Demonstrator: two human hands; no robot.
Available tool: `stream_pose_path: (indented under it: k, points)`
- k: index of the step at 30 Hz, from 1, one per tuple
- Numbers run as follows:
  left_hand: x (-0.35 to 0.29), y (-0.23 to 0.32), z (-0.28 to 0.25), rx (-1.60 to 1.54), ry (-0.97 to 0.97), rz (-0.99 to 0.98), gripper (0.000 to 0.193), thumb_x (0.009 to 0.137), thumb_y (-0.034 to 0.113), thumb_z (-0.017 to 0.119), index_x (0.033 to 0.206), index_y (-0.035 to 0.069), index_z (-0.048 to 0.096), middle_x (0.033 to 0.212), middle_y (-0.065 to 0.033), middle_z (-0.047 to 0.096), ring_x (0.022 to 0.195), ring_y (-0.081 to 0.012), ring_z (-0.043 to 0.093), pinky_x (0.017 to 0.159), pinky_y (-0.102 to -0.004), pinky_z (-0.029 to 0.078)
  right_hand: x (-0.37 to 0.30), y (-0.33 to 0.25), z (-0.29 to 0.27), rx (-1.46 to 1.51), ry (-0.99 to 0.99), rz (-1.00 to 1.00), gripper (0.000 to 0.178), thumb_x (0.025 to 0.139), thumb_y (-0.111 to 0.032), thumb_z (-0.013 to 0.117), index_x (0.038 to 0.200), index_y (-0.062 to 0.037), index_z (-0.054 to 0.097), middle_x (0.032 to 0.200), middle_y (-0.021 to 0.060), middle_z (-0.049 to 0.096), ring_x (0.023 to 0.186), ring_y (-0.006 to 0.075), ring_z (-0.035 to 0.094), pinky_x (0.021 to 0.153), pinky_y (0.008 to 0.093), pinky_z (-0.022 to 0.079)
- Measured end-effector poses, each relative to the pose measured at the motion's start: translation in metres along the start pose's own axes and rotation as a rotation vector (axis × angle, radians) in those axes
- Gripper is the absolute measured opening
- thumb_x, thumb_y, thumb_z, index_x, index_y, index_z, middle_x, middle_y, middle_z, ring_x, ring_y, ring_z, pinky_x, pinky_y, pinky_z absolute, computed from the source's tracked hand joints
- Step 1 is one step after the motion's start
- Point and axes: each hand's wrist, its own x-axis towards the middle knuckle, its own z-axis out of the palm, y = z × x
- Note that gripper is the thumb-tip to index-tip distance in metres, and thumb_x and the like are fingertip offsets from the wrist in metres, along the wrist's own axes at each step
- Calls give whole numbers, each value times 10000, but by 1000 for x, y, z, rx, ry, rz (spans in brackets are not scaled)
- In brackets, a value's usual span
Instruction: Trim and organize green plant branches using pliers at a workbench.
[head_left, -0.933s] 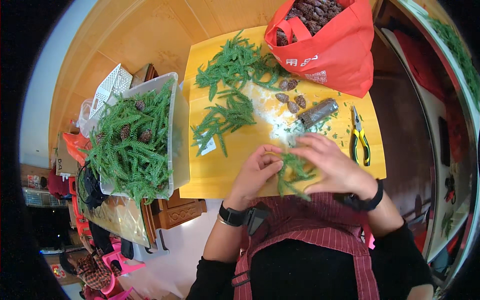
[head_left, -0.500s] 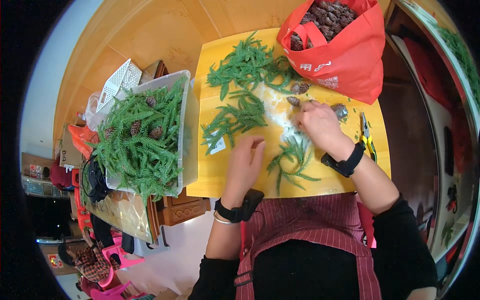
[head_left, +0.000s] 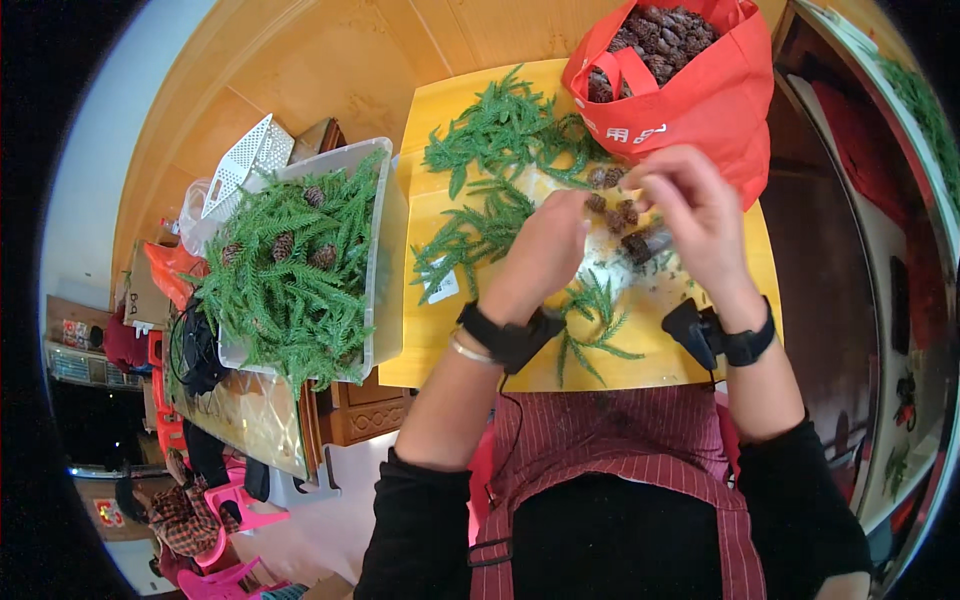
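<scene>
My left hand (head_left: 548,245) reaches over the middle of the yellow board, its fingers curled inward. Opposite it, my right hand (head_left: 695,205) is raised, with thumb and fingers brought together; what they pinch is too small to make out. Small brown pine cones (head_left: 627,211) show between the two hands, one of them close to my left fingertips. Whether either hand grips a cone is hidden. A dark piece in clear wrap (head_left: 636,247) lies below the cones. Nearer me is a green artificial pine sprig (head_left: 592,315) on the board.
More green sprigs (head_left: 500,130) lie on the yellow board (head_left: 480,355). A red bag (head_left: 690,125) of pine cones stands at the back right. To the left is a clear plastic bin (head_left: 390,260) heaped with sprigs and cones, beside a white basket (head_left: 250,160). People sit far left.
My left hand has moved up and right, toward the cones. My right hand has lifted and shifted right, covering the yellow-handled pliers. Cones now show between the hands.
</scene>
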Motion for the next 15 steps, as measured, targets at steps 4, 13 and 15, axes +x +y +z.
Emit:
stream_pose_path:
  k: [4,13,15]
  points:
    - [27,-5,27,25,-118,-72,252,795,28,426,1028,-5,517,994,-212,545,898,-370,553,747,-422,464,-16,-15,-29,103,65,81,78,881,-33,457,943,-19,502,833,62,611,699,82,550,611,195,427]
    - [38,-14,48,453,-300,-295,196,766,58,458,905,93,591,901,-147,557,793,-331,579,671,-407,471,-50,-13,-51,140,112,180,115,867,-37,483,969,-3,522,889,90,639,763,74,557,649,184,415]
    - [35,-11,42,324,-223,-254,133,753,45,540,883,62,566,897,-138,574,785,-282,602,668,-359,480,-54,-12,-53,131,122,155,112,865,-33,484,965,-3,524,894,91,641,777,72,554,659,184,416]
